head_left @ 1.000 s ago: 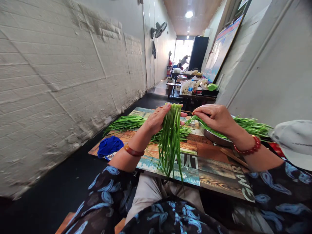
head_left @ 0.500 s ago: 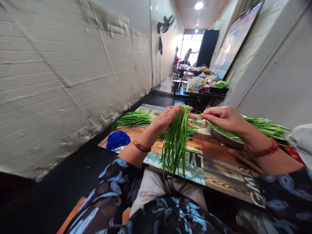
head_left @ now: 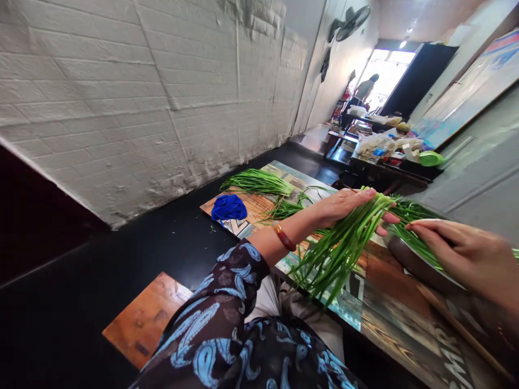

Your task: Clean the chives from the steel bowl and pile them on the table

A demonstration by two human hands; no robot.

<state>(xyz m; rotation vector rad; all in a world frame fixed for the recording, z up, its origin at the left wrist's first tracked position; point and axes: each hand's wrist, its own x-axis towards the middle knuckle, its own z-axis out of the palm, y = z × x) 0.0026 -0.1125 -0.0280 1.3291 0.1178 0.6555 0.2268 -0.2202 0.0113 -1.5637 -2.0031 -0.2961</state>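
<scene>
A bunch of chives (head_left: 344, 243) hangs from my left hand (head_left: 344, 208), its leaf ends falling toward the table's near edge. My left thumb lies on top near the pale stem ends, with fingers around the far side. A thin brown stick, apparently a skewer (head_left: 400, 219), crosses the bunch at the stem ends. Its right end is pinched between the thumb and fingers of my right hand (head_left: 466, 254). Below that hand stands a metal bowl (head_left: 411, 262) with more chives (head_left: 417, 243) lying over it, partly hidden by the hand.
Another chive bundle (head_left: 259, 182) lies on the patterned table (head_left: 385, 275), beside a blue cloth (head_left: 229, 208). A long wooden stick (head_left: 450, 319) lies at the right. A stool (head_left: 148, 319) stands left of me. Farther off are a cluttered table (head_left: 389, 167) and a person (head_left: 365, 89).
The view has turned left and tilted, so the table and hands appear farther right. The bunch now slants down to the left. Both hands keep their grip.
</scene>
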